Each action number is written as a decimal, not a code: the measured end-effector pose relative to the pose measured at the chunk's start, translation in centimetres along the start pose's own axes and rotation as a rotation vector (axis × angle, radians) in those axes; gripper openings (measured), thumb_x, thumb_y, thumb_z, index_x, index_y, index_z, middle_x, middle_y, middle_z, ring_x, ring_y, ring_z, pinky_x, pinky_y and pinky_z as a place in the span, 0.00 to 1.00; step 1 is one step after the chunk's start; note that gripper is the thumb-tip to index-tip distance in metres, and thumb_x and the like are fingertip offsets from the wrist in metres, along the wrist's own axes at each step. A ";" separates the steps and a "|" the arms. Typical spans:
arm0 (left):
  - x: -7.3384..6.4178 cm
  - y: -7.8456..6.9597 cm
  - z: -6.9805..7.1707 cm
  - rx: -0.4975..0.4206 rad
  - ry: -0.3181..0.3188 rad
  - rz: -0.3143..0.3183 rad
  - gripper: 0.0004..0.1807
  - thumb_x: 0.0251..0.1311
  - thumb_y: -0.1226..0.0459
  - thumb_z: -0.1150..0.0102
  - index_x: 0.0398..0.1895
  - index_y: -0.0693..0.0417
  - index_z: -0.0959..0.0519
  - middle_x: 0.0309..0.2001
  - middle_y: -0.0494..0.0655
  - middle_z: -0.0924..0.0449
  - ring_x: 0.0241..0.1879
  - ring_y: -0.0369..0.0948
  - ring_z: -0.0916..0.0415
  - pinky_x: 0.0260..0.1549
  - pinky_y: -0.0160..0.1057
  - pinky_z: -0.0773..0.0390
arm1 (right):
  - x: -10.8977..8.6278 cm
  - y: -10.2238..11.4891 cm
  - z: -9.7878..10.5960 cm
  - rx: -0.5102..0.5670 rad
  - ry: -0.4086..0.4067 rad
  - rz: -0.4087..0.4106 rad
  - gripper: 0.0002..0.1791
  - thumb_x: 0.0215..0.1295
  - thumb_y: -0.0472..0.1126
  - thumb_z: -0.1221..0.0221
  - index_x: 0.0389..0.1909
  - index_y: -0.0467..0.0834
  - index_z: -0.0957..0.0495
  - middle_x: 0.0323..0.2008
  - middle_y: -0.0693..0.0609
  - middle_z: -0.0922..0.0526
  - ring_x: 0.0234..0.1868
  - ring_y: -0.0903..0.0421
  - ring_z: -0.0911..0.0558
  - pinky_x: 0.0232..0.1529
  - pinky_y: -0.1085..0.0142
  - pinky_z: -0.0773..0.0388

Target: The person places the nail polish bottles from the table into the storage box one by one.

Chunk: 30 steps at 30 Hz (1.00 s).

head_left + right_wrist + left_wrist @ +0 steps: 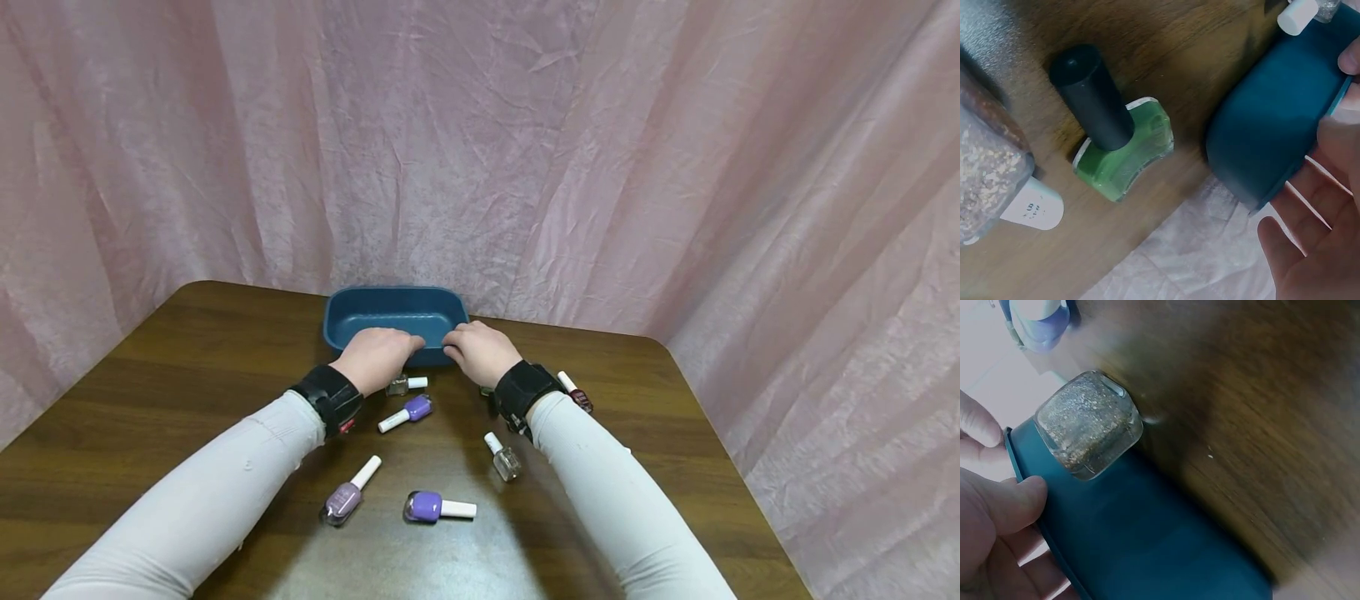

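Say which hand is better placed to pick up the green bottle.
Right, most likely: the green bottle is near the right hand, with the left hand farther off. Both grip the blue tray, so the right must let go first.

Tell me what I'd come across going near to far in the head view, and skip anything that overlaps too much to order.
Nearer purple bottle → clear white-capped bottle → farther purple bottle → teal container → pink curtain.

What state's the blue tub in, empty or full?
Empty, as far as visible: the head view shows the blue tub bare inside.
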<state>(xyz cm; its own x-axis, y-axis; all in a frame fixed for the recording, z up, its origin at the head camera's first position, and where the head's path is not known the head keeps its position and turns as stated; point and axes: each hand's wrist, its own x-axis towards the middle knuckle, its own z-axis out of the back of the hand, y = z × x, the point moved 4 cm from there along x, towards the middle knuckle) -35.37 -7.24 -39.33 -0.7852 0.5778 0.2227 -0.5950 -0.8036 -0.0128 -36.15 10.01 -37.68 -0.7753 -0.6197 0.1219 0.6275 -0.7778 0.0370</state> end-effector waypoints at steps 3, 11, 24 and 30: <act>0.0 -0.1 0.0 0.007 -0.008 -0.001 0.14 0.74 0.75 0.36 0.57 0.55 0.11 0.41 0.52 0.09 0.40 0.50 0.11 0.38 0.54 0.12 | 0.0 0.0 -0.2 0.003 -0.011 0.004 0.13 0.85 0.41 0.40 0.59 0.42 0.11 0.52 0.47 0.11 0.57 0.46 0.14 0.60 0.53 0.18; -0.1 -0.9 0.5 0.008 -0.034 -0.016 0.14 0.72 0.76 0.34 0.54 0.55 0.10 0.38 0.51 0.09 0.38 0.49 0.12 0.37 0.52 0.13 | -0.5 -0.3 -0.1 0.003 -0.057 -0.002 0.10 0.84 0.41 0.38 0.53 0.43 0.10 0.46 0.48 0.09 0.51 0.46 0.12 0.55 0.51 0.17; -1.1 -1.1 0.6 0.038 -0.109 -0.044 0.11 0.75 0.59 0.29 0.51 0.57 0.11 0.45 0.53 0.13 0.46 0.54 0.16 0.46 0.55 0.14 | -1.8 -2.0 -0.4 -0.012 -0.070 -0.018 0.09 0.83 0.40 0.38 0.49 0.44 0.10 0.42 0.48 0.08 0.49 0.45 0.11 0.53 0.49 0.15; -1.5 -0.9 0.8 0.026 -0.118 -0.024 0.20 0.77 0.54 0.31 0.61 0.58 0.13 0.56 0.55 0.12 0.60 0.56 0.16 0.59 0.61 0.18 | -2.4 -3.0 -0.6 -0.003 -0.069 -0.013 0.11 0.83 0.40 0.38 0.54 0.42 0.10 0.46 0.48 0.08 0.51 0.46 0.11 0.55 0.50 0.16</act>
<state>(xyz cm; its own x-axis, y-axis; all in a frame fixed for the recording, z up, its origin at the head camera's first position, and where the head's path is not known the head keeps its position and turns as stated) -33.47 -7.48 -38.92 -0.7444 0.5769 0.3361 -0.6072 -0.7943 0.0185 -36.24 13.75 -38.73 -0.7763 -0.6011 0.1899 0.6173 -0.7859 0.0358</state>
